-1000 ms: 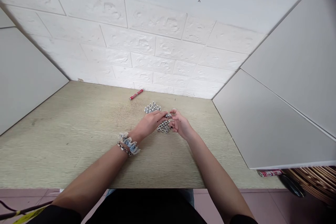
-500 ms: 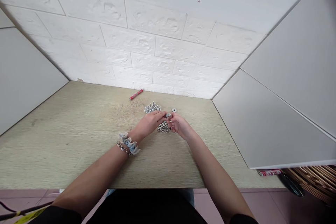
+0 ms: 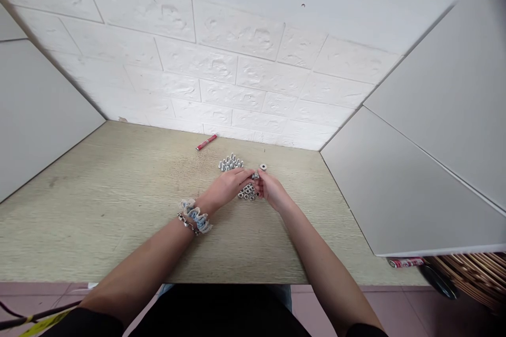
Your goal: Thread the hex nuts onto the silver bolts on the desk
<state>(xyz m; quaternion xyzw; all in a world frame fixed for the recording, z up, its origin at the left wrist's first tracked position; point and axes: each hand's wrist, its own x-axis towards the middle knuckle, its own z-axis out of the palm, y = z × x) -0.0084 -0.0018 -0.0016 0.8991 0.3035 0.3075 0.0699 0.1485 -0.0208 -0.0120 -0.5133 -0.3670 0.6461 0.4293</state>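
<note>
Between my two hands sits a small shiny metal bolt (image 3: 255, 176), mostly covered by fingertips; whether a nut is on it I cannot tell. My left hand (image 3: 230, 185) reaches in from the left, its fingers closed on the bolt's left end. From the right, my right hand (image 3: 272, 189) pinches the other end between thumb and fingers. Just beyond my left hand, several bolts (image 3: 230, 162) stand upright in a cluster. A group of hex nuts (image 3: 246, 194) lies flat below the fingers, partly hidden by them. A round washer (image 3: 263, 167) rests just past my right fingertips.
A red marker-like tube (image 3: 206, 142) lies near the white brick-patterned wall (image 3: 221, 68). Grey panels (image 3: 427, 163) border the wooden table (image 3: 130, 210) on both sides. At the front right corner are another red tube (image 3: 406, 263) and a dark oval object (image 3: 438, 280).
My fingers have closed in more around the bolt, and my right hand's curled fingers have shifted slightly. The whole view has moved a little; bolts, nuts and washer stay in place.
</note>
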